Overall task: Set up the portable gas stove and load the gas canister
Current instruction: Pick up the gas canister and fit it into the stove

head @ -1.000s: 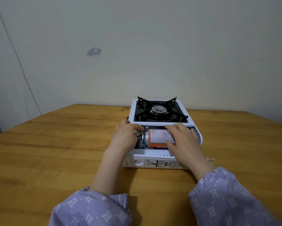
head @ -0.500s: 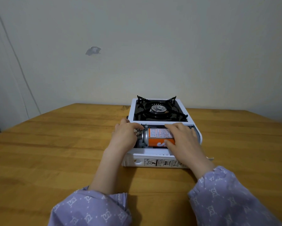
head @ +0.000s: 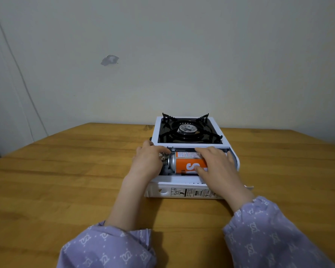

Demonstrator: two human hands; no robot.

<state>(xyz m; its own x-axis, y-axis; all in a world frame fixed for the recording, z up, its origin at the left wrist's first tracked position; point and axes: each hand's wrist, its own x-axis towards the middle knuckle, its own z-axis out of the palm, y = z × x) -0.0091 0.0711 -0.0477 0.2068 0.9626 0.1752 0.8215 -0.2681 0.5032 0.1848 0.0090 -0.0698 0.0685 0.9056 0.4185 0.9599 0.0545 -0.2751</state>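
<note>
Here, in the head view, a white portable gas stove (head: 191, 147) is sitting on a wooden counter (head: 66, 180), close to its far edge and a pale wall (head: 182, 55). The stove's black burner grate (head: 188, 130) is occupying the stove's far half. The stove's near half is showing an open compartment, and an orange gas canister (head: 188, 164) is lying on its side inside it, with its silver nozzle end pointing toward the stove's left side. The compartment lid (head: 182, 192) is hanging open along the stove's near edge, showing printed warning labels.

The left hand (head: 149, 161) is resting at the stove's left side, with its fingers (head: 162, 150) curled around the canister's nozzle end and the fitting there. The right hand (head: 217, 165) is lying over the canister's right part, its fingers spread and gripping the can between thumb and fingertips. Both forearms are reaching in from the near side of the stove, wearing lilac patterned sleeves (head: 275, 235). A chipped patch (head: 109, 59) is marking the wall above and left of the stove.
</note>
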